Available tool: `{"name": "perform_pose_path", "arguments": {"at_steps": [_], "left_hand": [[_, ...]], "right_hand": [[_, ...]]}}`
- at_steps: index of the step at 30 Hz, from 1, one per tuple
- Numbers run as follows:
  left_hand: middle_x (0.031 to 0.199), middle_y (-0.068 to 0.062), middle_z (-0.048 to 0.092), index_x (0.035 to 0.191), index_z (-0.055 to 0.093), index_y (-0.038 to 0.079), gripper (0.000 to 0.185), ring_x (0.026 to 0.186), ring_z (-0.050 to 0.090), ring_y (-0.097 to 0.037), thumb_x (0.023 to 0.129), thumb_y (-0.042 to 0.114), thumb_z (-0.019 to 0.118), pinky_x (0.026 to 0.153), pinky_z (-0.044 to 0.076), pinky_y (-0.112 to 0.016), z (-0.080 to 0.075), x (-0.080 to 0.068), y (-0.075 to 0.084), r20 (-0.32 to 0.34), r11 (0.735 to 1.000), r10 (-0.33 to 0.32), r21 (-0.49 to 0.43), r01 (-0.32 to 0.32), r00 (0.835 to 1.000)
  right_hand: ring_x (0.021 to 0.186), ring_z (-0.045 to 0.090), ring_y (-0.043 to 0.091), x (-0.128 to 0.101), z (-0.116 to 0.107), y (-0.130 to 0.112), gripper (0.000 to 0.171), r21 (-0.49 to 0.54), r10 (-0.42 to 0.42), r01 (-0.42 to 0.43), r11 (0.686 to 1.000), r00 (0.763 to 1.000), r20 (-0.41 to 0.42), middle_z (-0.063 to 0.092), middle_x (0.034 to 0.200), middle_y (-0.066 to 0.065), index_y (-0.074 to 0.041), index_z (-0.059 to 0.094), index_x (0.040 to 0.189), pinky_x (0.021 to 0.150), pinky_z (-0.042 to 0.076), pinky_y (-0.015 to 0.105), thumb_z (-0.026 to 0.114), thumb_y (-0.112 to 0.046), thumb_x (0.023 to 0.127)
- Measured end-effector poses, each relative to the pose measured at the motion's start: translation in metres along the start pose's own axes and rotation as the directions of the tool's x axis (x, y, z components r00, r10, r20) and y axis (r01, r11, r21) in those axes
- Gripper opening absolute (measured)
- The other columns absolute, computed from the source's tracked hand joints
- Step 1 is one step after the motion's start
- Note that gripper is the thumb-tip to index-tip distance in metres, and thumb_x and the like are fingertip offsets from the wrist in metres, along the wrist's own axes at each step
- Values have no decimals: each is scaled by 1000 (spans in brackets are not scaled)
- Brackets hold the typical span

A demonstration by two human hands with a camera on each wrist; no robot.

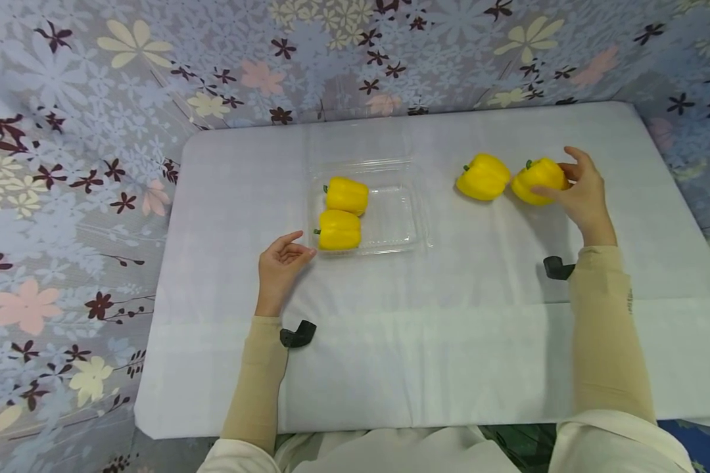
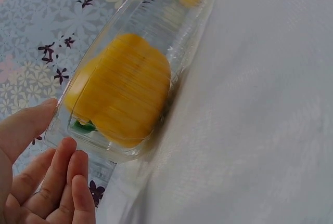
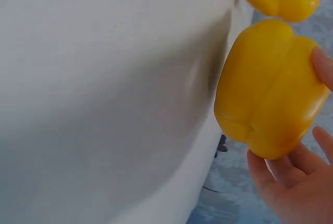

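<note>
At the right, my right hand holds a yellow bell pepper with a green stem, thumb and fingers on opposite sides of it. Another yellow bell pepper lies just left of that one. Two more yellow bell peppers, one at the back and one nearer, lie side by side in the left half of a clear plastic container. Beside the container's near left corner is my left hand, fingers loosely bent. In the left wrist view its thumb tip overlaps the container's rim.
A white cloth covers the table. The container's clear lid part extends toward the back edge. Behind the table hangs a flower-patterned backdrop. Each wrist carries a black camera mount, one left and one right.
</note>
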State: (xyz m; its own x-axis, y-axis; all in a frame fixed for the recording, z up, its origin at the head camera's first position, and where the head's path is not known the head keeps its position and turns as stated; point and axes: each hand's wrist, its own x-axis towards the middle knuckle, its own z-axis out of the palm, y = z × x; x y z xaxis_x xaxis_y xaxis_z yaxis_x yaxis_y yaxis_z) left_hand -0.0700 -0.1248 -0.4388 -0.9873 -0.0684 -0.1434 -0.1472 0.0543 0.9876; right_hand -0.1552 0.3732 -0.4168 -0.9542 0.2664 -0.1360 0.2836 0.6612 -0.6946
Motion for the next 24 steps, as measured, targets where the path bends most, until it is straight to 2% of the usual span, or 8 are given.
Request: {"name": "perform_pose_path", "arguments": {"at_steps": [6, 10, 13, 18, 21, 24], "left_hand": [[74, 7, 62, 116, 56, -4, 46, 65, 59, -3, 73, 5, 71, 66, 50, -12, 0, 1, 0, -5, 1000, -3, 6, 3, 1000], [74, 6, 62, 115, 56, -4, 45, 65, 58, -3, 73, 4, 71, 65, 50, -12, 0, 1, 1, -9, 1000, -1, 9, 1, 1000], [74, 5, 62, 116, 56, -4, 45, 65, 58, -3, 74, 4, 71, 65, 50, -12, 1, 0, 2, -6, 1000, -2, 3, 2, 1000], [75, 4, 62, 116, 56, -4, 45, 65, 58, -4, 74, 4, 70, 66, 50, -12, 1, 0, 2, -1, 1000, 4, 12, -4, 1000], [76, 3, 61, 116, 56, -4, 46, 66, 58, -4, 74, 6, 71, 66, 50, -12, 1, 0, 3, -4, 999, 9, 31, -9, 1000], [77, 1, 62, 117, 56, -4, 46, 66, 58, -5, 75, 6, 70, 66, 50, -12, 1, -1, 3, -4, 999, 8, 41, -7, 1000]], "right_hand": [[130, 30, 29, 2, 3, 10, 80, 30, 21, -22, 999, 1000, 23, 28, 146, 12, -33, 14, 142, 113, 22, 41, 64, -32, 80], [133, 26, 23, 30, 12, 50, 83, 58, 21, -24, 998, 999, 43, 25, 148, 4, -38, 14, 140, 114, 19, 40, 67, -39, 76], [138, 17, 21, 35, 15, 60, 86, 53, 13, -16, 998, 999, 48, 19, 150, -1, -36, 13, 141, 116, 13, 39, 68, -40, 75], [140, 12, 19, -4, 12, -11, 80, 57, -45, 45, 997, 999, -1, 16, 151, -1, -27, 17, 143, 117, 7, 37, 66, -25, 80], [138, 19, 19, -14, 18, -51, 75, 79, -131, 131, 988, 991, -8, 24, 148, 2, -23, 23, 142, 116, 10, 34, 65, -21, 80], [134, 26, 21, -19, 30, -83, 70, 93, -233, 230, 969, 972, 22, 32, 145, 6, -19, 28, 140, 115, 15, 35, 65, -19, 81]]}}
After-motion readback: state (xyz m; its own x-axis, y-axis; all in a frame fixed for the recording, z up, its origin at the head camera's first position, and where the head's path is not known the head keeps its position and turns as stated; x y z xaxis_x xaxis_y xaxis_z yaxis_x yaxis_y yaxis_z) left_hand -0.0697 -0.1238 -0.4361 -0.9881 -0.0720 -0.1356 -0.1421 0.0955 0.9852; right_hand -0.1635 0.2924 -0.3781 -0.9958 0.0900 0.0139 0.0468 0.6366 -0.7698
